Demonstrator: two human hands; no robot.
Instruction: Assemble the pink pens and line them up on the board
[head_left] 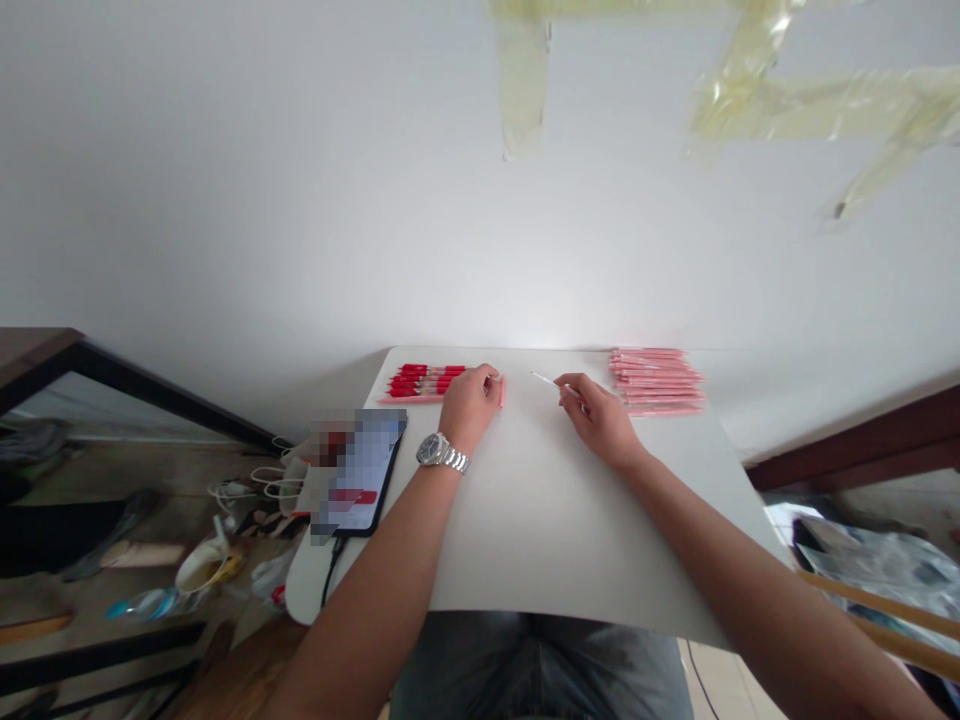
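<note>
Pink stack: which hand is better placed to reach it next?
Probably the right hand: it's nearer the pink stack, though holding a thin white stick; the left hand is by the red pens.

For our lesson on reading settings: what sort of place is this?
Probably a lived-in room, perhaps at home: a white table by a taped wall, a phone on a cable, floor clutter.

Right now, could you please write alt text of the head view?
A person's right hand holds a thin white stick over a white table; the left hand seems to hold a small pink piece. Red pens lie by the left hand, pink sticks by the right, and a phone near the table's left edge.
</note>
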